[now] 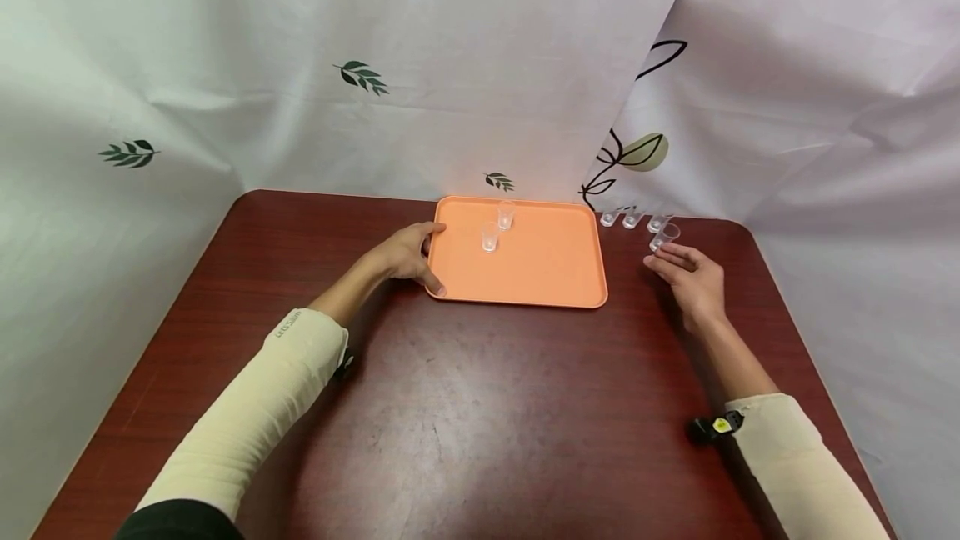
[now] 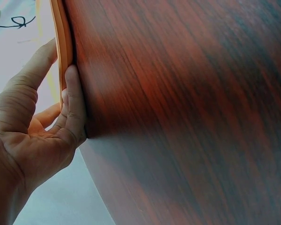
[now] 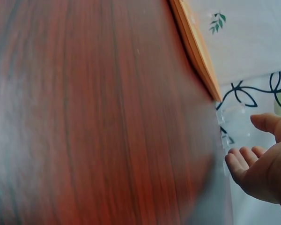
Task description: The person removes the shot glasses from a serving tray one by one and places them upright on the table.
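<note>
An orange tray (image 1: 525, 273) lies at the far side of the table. My left hand (image 1: 408, 255) grips its left edge, thumb by the near corner; in the left wrist view the hand (image 2: 42, 122) has its fingers along the rim. Two small clear plastic cups stand on the tray, one cup (image 1: 490, 237) nearer and another cup (image 1: 506, 215) behind it. Right of the tray, several more clear cups (image 1: 632, 219) stand in a row. My right hand (image 1: 692, 280) has its fingertips right at the nearest cup (image 1: 664, 238), thumb and fingers apart in the right wrist view.
The dark red-brown wooden table (image 1: 465, 407) extends toward me from the tray. A white cloth (image 1: 480, 65) with leaf prints hangs behind the far edge. Black devices are worn on both forearms, one device (image 1: 716, 427) showing at the right sleeve.
</note>
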Tool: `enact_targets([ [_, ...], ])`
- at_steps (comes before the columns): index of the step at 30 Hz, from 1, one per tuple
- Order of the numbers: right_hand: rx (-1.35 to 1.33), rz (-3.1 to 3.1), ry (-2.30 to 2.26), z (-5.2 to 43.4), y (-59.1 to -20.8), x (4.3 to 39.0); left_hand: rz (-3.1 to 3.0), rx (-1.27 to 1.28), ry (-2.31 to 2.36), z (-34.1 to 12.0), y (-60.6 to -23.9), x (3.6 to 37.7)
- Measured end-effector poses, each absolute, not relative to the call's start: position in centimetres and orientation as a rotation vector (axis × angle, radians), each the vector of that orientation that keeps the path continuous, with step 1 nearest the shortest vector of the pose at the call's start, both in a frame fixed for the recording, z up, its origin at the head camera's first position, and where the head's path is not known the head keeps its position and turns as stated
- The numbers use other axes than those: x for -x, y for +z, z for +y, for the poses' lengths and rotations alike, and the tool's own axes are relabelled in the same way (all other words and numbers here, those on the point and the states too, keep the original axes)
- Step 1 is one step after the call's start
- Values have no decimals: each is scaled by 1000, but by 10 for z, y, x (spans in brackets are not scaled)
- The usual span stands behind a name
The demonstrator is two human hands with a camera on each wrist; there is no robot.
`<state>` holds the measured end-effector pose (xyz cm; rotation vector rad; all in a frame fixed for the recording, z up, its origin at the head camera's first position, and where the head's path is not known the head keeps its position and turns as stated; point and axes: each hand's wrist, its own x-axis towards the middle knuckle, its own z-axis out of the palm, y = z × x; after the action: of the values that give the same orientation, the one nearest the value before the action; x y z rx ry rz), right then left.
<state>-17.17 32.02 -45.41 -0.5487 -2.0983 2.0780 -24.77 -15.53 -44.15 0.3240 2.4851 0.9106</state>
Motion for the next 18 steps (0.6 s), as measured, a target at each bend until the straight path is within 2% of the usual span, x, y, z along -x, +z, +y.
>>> enact_targets([
  [18,420,-2252,2001,280,-450,177,2485,-338,915,-156,-443,248],
])
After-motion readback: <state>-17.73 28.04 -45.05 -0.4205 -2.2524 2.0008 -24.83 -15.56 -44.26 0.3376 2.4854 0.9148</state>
